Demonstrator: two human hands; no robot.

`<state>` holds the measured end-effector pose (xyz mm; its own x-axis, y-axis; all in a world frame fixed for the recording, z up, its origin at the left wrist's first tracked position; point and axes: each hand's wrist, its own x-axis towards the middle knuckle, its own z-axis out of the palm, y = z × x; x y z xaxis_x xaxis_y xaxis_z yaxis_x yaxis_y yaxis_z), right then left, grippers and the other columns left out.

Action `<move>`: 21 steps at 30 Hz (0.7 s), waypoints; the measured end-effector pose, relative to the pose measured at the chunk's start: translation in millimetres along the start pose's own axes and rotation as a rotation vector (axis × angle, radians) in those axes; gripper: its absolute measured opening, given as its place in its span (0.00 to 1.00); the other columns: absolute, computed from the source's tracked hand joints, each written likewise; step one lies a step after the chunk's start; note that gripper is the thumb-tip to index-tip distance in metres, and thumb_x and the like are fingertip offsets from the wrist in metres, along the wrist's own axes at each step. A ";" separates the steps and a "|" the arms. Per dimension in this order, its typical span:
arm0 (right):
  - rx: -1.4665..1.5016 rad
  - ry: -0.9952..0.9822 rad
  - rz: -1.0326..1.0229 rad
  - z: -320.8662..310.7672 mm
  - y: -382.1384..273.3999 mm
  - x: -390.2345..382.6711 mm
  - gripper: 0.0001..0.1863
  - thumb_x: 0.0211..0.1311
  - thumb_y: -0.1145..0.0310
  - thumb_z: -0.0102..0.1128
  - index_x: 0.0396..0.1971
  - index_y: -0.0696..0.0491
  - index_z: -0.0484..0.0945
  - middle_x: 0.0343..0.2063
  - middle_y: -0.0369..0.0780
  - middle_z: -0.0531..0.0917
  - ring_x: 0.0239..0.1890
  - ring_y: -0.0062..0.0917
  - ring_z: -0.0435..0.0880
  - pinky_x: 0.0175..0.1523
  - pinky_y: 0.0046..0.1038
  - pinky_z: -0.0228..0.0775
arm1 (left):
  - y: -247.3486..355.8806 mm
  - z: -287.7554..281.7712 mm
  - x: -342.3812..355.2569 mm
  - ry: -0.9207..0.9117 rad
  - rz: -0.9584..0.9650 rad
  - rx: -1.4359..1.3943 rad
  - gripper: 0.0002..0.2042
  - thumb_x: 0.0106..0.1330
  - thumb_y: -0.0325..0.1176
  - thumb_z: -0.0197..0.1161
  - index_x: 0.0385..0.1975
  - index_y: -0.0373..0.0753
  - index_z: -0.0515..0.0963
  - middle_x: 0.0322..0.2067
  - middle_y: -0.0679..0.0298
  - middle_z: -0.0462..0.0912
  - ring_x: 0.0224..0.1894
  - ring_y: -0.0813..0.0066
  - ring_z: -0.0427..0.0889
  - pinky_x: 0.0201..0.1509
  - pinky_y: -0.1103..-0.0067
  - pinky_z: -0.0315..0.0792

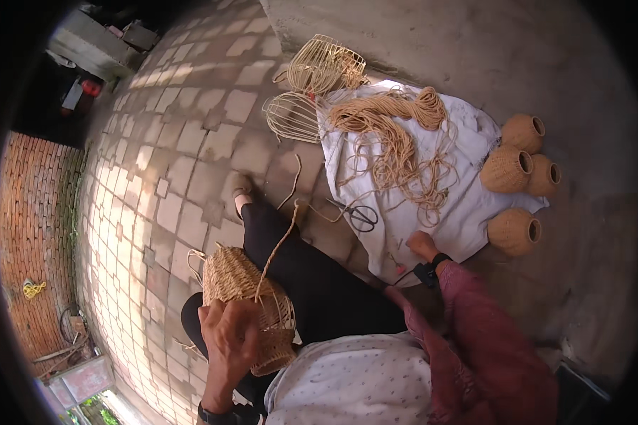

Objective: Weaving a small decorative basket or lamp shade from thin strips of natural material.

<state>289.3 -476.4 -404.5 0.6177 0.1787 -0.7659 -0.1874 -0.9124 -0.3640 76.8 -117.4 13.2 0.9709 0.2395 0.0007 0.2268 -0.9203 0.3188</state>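
My left hand [230,329] grips a partly woven basket [227,273] resting on my lap, with a cord standing up from its side. My right hand [422,244] is low over the white cloth [475,124], fingers curled; what they hold, if anything, is too small to make out. Near it lie black scissors [361,218] and a small red item [400,269]. Tan cord [397,113] is spread in a bundle and loose tangles over the cloth.
Two open frames [315,64] [290,113] stand at the cloth's upper left. Several round woven baskets [507,170] sit along its right. My foot [241,185] is on the paving [170,177]. A brick wall [32,212] is at left, a concrete ledge [581,106] at right.
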 end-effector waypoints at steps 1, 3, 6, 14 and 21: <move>-0.143 0.126 -0.112 4.8 9.3 17.3 0.10 0.48 0.67 0.54 0.22 0.57 0.81 0.26 0.50 0.83 0.28 0.39 0.84 0.36 0.36 0.76 | -0.1 -6.8 3.0 -0.098 -0.265 -0.473 0.04 0.55 0.26 0.61 0.30 0.41 0.76 0.19 0.66 0.73 0.30 0.71 0.72 0.41 0.69 0.62; -0.137 0.254 -0.229 9.3 -15.8 23.9 0.11 0.48 0.67 0.54 0.26 0.57 0.82 0.32 0.53 0.82 0.39 0.48 0.81 0.46 0.42 0.73 | -20.5 -17.4 -2.5 -0.004 -0.483 -1.146 0.05 0.61 0.24 0.57 0.35 0.40 0.75 0.22 0.66 0.73 0.31 0.75 0.74 0.40 0.74 0.66; -0.152 0.352 -0.160 -6.7 -52.2 44.5 0.12 0.48 0.67 0.53 0.30 0.57 0.81 0.38 0.52 0.80 0.41 0.48 0.80 0.47 0.42 0.73 | -53.9 -65.5 -4.5 1.042 -0.631 -1.240 0.07 0.67 0.31 0.56 0.40 0.37 0.72 0.29 0.65 0.72 0.29 0.79 0.69 0.40 0.84 0.65; 0.075 0.584 -0.260 -23.8 -62.0 151.1 0.19 0.44 0.70 0.53 0.41 0.57 0.72 0.41 0.52 0.77 0.40 0.47 0.78 0.49 0.38 0.72 | -250.7 -74.8 -68.0 1.217 -0.810 -1.599 0.05 0.70 0.28 0.51 0.37 0.33 0.69 0.28 0.64 0.72 0.25 0.81 0.64 0.28 0.84 0.63; 0.347 0.276 -0.246 25.2 -90.9 145.1 0.14 0.53 0.64 0.55 0.37 0.55 0.73 0.31 0.48 0.79 0.31 0.42 0.79 0.33 0.39 0.73 | -197.0 -0.2 -22.1 0.712 -1.018 -1.408 0.18 0.69 0.30 0.51 0.59 0.43 0.64 0.27 0.72 0.72 0.23 0.89 0.66 0.25 0.88 0.62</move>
<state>376.7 -358.3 -495.9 0.8457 0.2260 -0.4834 -0.2244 -0.6711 -0.7065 10.6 58.6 -49.4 0.2290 0.8675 -0.4416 0.0410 0.4447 0.8947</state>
